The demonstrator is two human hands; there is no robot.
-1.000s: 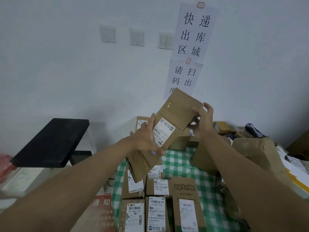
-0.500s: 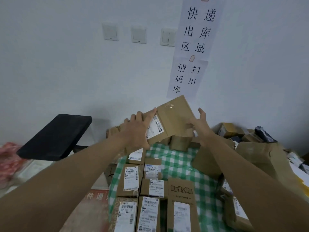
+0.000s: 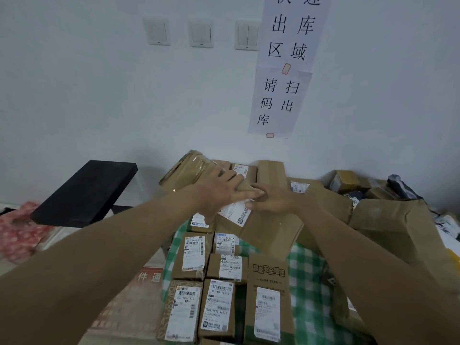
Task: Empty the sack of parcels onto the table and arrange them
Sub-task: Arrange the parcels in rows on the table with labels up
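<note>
- Toward the far edge of the tabletop (image 3: 308, 290), near the wall, I have both hands on one brown cardboard parcel (image 3: 263, 227) that lies tilted across the boxes behind and below it.
- My left hand (image 3: 219, 190) lies over the parcel's upper end, fingers spread fairly straight and pressing down on the cardboard, with the fingertips reaching toward my right hand.
- My right hand (image 3: 271, 200) meets it from the right, fingers curled around the parcel's top edge just above its white shipping label (image 3: 235, 211); the two hands touch at the fingers.
- Behind the parcel, against the wall, I see a row of taller brown boxes (image 3: 270, 173), one at the left wrapped in shiny clear tape.
- Closer to me, along the tabletop's left side, small labelled parcels (image 3: 216, 307) sit in neat rows, edges touching, labels up.
- Just to their right stands a longer box with black printed characters (image 3: 268, 302), touching the rows.
- Green-and-white checked cloth covers the tabletop and shows between the rows and the right side.
- At the right edge I see a large crumpled brown paper sack (image 3: 390, 225) with loose boxes and dark bags behind it.
- Off the tabletop's left side a black board (image 3: 84, 190) sits on a stand.
- On the wall hang a paper sign with Chinese characters (image 3: 286, 70) and three light switches (image 3: 201, 33).
</note>
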